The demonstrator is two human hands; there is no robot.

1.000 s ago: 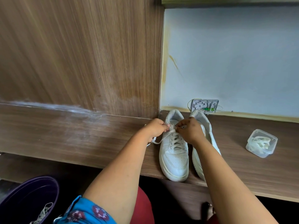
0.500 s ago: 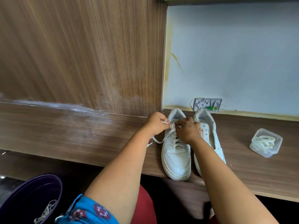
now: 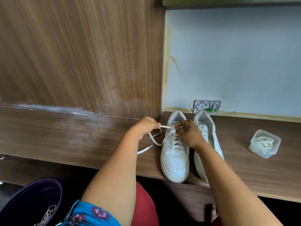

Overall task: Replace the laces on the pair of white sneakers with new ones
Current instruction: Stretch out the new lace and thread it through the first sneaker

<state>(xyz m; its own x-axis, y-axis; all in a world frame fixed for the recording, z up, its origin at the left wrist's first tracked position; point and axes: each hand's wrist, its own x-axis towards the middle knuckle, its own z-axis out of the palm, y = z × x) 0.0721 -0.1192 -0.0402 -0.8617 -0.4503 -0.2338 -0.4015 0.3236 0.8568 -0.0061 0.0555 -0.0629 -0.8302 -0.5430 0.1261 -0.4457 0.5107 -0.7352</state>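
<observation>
- Two white sneakers stand side by side on the wooden desk (image 3: 97, 141), toes toward the person and overhanging the front edge, heels near the back wall.
- Left sneaker (image 3: 175, 154) is laced across the lower eyelets; the new lace (image 3: 156, 141) leaves its top left eyelets and trails over the desk in a loose loop, its free end lying flat near the left forearm.
- Left hand (image 3: 145, 126): fingers curled, pinching a short taut stretch of that lace just left of the sneaker's collar.
- Right hand (image 3: 189, 132): fingers bent down over the top of the tongue, pinching the lace at the upper eyelets (the exact eyelet seems to be the top one, but the knuckles hide it).
- Right sneaker (image 3: 206, 128) touches or nearly touches the left one; its eyelet row shows bare holes, and the right forearm crosses over most of it.
- Clear plastic box (image 3: 264, 143), lid off, sits on the desk well to the right of the sneakers, with coiled pale laces inside.
- A small white panel with wires (image 3: 206, 106) leans against the pale blue wall behind the heels.
- Dark purple tub (image 3: 31, 198) below the desk at lower left holds a tangle of old laces (image 3: 47, 216).
</observation>
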